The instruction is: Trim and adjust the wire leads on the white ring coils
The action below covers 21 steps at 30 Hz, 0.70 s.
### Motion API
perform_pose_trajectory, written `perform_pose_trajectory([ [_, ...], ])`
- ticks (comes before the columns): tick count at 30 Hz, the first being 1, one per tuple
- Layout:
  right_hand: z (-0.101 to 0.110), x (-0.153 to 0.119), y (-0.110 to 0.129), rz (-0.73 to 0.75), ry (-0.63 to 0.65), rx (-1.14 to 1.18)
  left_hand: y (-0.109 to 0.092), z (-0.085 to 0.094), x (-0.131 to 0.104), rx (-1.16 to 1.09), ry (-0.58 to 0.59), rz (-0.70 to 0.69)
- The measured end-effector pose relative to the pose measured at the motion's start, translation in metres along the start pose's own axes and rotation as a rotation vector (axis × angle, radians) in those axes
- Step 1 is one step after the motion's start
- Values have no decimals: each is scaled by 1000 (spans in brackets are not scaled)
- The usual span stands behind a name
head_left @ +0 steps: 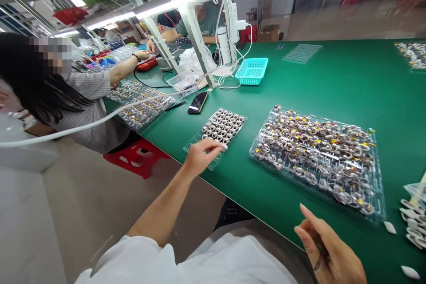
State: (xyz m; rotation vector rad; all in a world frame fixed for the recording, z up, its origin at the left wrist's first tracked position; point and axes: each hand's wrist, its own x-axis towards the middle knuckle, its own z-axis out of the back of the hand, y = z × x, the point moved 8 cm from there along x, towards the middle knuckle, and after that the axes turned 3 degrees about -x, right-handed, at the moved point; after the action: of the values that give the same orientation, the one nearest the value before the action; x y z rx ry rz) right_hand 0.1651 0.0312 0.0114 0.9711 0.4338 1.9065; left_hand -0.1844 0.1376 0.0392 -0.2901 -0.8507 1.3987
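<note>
My left hand [202, 156] pinches a small white part [224, 146] over the near edge of a small clear tray [213, 159]. Rows of round white-and-dark pieces [223, 125] fill much of that tray. Lower right, my right hand [328, 248] hangs above the table's front edge, thumb and forefinger apart, with nothing visible between their tips; its other fingers are curled and partly hidden. Beyond it lies a large clear tray [383, 204] loaded with white ring-shaped parts [311, 142] with yellow bits.
A phone [197, 102] and a turquoise basket [252, 71] lie behind the small tray, beside a metal post [199, 49] with cables. Loose white parts [414, 226] are at the far right. A person [96, 84] works at the left; another sits across the table.
</note>
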Motion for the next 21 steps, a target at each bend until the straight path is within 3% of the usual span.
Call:
perform_pose_trajectory([
  [3,6,-5,-4,21,-51,-51,55,42,21,202,-176,-9],
  [7,-1,-2,3,107,-52,7,93,53,30,354,-160,-54],
  [14,-5,6,10,82,-2,64,109,44,23,458,-66,-121],
  [15,-2,7,8,75,14,51,109,41,23,564,-41,-189],
  [19,35,16,-19,-68,-78,-115,114,38,23,626,-37,-307],
  [21,63,23,-40,-194,-197,-264,99,36,21,600,-100,-317],
])
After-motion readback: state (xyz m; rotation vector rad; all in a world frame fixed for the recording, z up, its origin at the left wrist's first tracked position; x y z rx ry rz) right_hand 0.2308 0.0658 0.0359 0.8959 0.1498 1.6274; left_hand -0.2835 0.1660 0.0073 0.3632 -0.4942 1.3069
